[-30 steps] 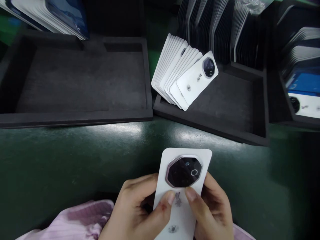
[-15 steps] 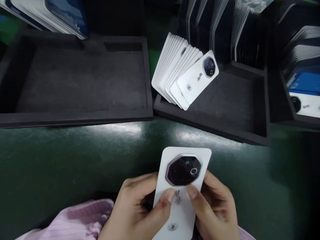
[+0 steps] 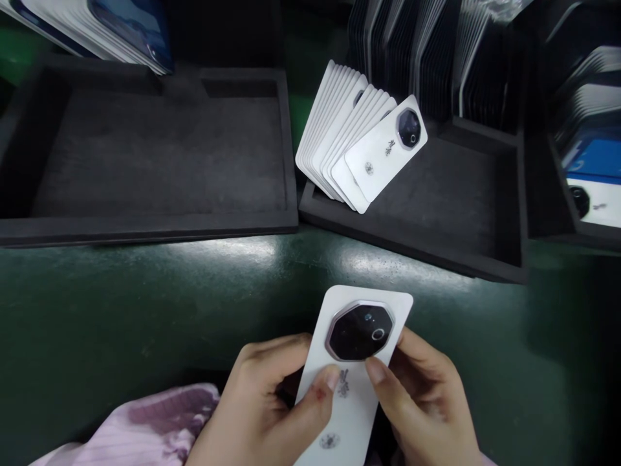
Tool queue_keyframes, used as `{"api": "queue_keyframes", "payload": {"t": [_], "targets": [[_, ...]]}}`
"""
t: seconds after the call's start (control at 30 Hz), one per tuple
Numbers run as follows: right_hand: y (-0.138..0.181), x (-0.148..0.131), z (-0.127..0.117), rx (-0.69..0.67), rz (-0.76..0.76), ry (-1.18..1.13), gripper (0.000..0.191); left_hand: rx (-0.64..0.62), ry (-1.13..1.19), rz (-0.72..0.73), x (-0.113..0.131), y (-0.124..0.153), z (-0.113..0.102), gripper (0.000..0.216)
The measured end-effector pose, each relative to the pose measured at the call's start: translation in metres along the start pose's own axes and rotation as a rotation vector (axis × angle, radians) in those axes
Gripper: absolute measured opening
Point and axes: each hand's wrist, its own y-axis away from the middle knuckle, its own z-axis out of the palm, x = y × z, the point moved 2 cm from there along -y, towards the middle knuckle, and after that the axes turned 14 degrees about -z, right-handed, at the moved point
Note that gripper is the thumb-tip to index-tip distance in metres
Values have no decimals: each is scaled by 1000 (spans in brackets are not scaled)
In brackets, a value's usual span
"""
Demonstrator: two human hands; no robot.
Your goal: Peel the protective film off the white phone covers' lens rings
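I hold a white phone back cover (image 3: 352, 378) with a dark octagonal camera panel, low in the middle of the head view. My left hand (image 3: 264, 404) grips its left edge, thumb pressed on the face below the panel. My right hand (image 3: 427, 404) grips the right edge, thumb also on the face. Both hands are closed on the cover. A pink sleeve (image 3: 155, 424) covers my left wrist.
A black foam tray (image 3: 145, 223) lies at the far left on the green table (image 3: 121, 310). Another black tray (image 3: 436, 252) to the right holds a leaning row of white covers (image 3: 359, 145). More stacked covers stand behind (image 3: 427, 52) and at the right edge (image 3: 589, 155).
The cover has tilted slightly to the right in my hands. My hands have barely shifted.
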Motion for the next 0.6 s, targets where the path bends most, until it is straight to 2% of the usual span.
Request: {"api": "queue_keyframes", "payload": {"t": [0.1, 0.47, 0.6], "targets": [[-1, -1, 1, 31, -27, 32, 30, 0, 16, 6, 0, -1, 0, 24], [-3, -3, 1, 11, -17, 62, 34, -8, 16, 5, -2, -1, -1, 23], [-1, -3, 2, 46, 29, 25, 27, -28, 8, -12, -3, -3, 0, 23]]}}
